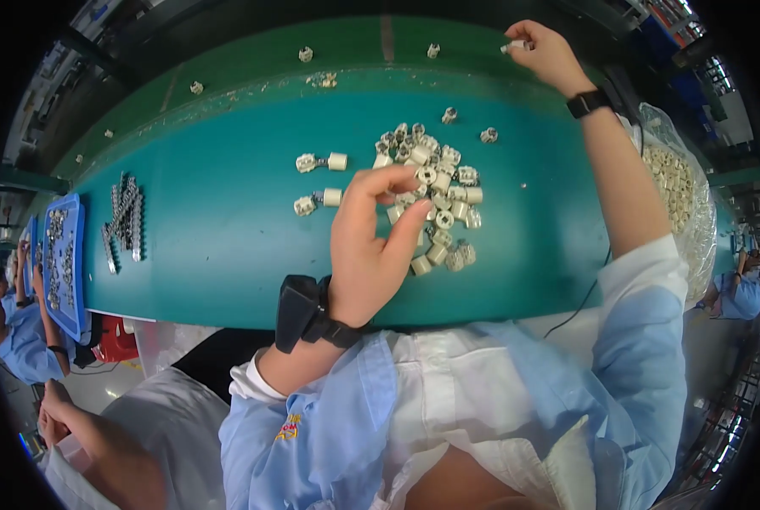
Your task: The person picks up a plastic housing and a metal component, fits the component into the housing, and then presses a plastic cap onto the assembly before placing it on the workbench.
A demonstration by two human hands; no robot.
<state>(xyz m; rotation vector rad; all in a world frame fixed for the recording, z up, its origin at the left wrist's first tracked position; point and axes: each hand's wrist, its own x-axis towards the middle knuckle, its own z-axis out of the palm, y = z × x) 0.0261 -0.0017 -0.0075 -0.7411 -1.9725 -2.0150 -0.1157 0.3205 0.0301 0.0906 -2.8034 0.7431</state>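
My left hand (370, 242) reaches over a pile of small cream cylindrical parts (442, 219) on the green table. Its thumb and index finger are apart at the pile's left side, and nothing shows gripped between them. At the far right my right hand (550, 61) is closed in a pinch on a small cream part (520, 45), above the dark green strip along the table's far side. Left of the pile lie two pairs of cream parts (335, 161), each a ribbed piece and a smooth cap. Two loose parts (488, 135) lie beyond the pile.
Several parts (305, 54) stand spaced along the far green strip (252, 64). Metal strips (125, 217) lie at left, near a blue tray (81, 255) of small pieces. A clear plastic bag (681, 183) of cream parts is at right. Another person's arms (99, 433) are at lower left.
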